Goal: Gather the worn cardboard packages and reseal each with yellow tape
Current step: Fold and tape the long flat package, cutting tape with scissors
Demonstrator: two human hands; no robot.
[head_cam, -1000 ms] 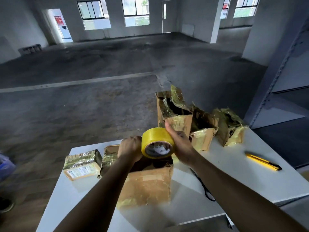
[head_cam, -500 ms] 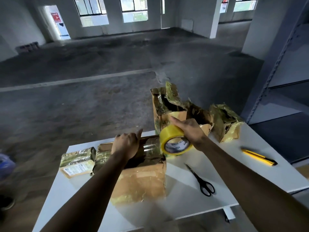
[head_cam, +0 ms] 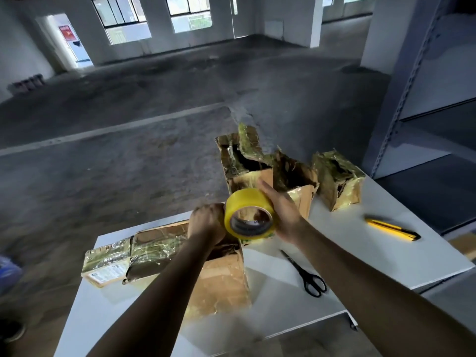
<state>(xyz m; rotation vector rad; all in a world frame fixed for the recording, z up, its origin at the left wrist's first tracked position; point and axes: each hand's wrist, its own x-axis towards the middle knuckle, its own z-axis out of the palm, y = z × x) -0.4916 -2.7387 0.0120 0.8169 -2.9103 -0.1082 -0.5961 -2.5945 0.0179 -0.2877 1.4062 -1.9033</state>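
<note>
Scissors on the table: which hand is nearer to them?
Right. The right hand holds the tape just up-left of the scissors; the left hand is farther left, over the box.

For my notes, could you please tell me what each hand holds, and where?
Right hand: yellow tape roll, gripped across its outer band. Left hand: curled at the roll's left edge; hold unclear.

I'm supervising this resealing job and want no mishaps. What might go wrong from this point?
1. The right hand holds the tape roll over the nearest box, the left hand curled at its rim; a freed strip may fold onto itself.
2. That box's top looks torn and crumpled, so tape may bridge gaps rather than seal.
3. The utility knife lies near the right edge of the table, the scissors beside the right forearm; a sweeping arm might knock either.
</note>
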